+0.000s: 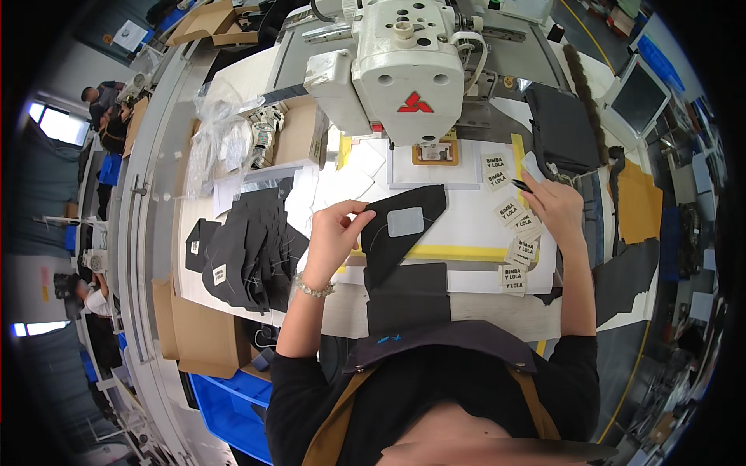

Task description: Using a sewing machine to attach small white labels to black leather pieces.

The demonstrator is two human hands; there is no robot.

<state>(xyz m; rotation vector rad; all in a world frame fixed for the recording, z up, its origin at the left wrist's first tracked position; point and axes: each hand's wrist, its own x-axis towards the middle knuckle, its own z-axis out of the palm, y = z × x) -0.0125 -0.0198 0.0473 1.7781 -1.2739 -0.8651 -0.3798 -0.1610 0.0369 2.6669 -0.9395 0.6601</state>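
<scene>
My left hand [334, 235] pinches the left edge of a dark fabric piece [388, 233], thumb against forefinger. On that piece sits a pale grey rounded patch [405, 222], and a loose thread trails beside it. My right hand [556, 206] is closed on a slim black tool [522, 186] with a dark tip; its exact kind is too small to tell. Just beyond those fingers is another pale patch [533, 166]; whether they touch it I cannot tell. Several cream printed labels [513, 276] lie in a column left of my right forearm. A second dark fabric piece [408, 299] lies at the table's near edge.
A white industrial sewing machine [408, 70] stands ahead, above a small framed clamp [435, 152]. At left are a pile of dark fabric pieces [252, 252] and a cardboard box [299, 136]. Folded black fabric [563, 128] and a screen [637, 95] are at right.
</scene>
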